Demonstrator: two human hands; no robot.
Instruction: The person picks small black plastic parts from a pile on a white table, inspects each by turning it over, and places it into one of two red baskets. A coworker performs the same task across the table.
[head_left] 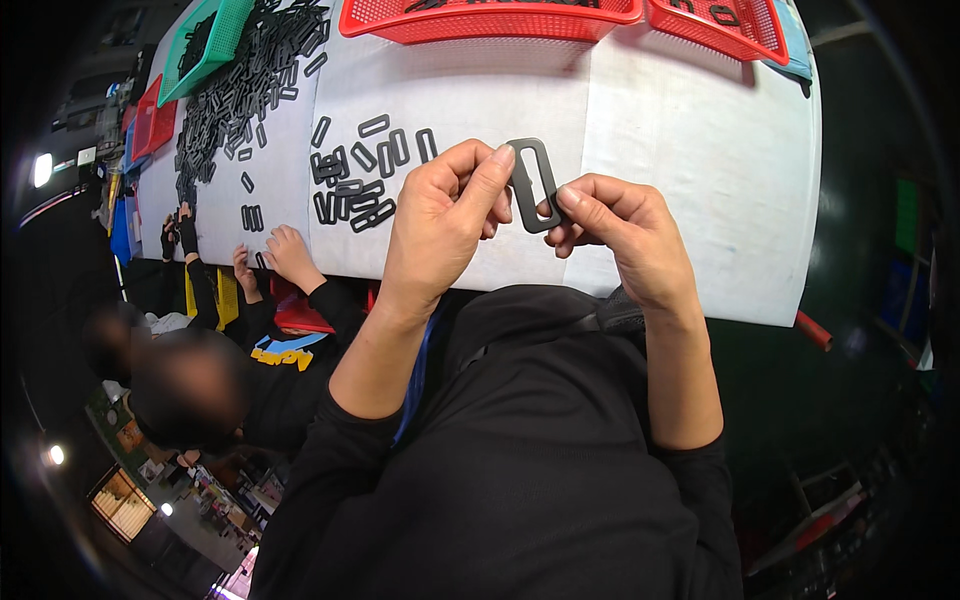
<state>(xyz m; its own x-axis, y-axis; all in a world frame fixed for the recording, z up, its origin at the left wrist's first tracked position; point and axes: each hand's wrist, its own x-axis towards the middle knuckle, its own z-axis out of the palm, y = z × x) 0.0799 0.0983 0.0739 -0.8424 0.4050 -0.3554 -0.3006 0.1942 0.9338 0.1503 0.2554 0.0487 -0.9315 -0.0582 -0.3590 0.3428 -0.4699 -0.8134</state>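
A black rectangular plastic loop [533,184] is held above the near edge of the white desk [700,180], pinched between both hands. Farthest left, a co-worker's hands [290,252] rest on the desk edge beside a long heap of black loops [235,100], which runs back toward a green basket [210,40]. Nearer the middle, a smaller scatter of loose loops [360,175] lies flat on the desk, within easy reach of the left hand [440,215]. That hand is closed on the loop's left long side, thumb and forefinger pressed against it near the upper corner, apparently so that the piece is steadied. The loop is kept upright and slightly tilted, its open slot facing the camera, probably so that both sides can be looked over. The right hand [620,235] is clamped on the lower right corner, forefinger and thumb closed around the bar, the other fingers curled beneath. At the far edge, two red baskets [490,20] are set side by side, black pieces being visible through their mesh.
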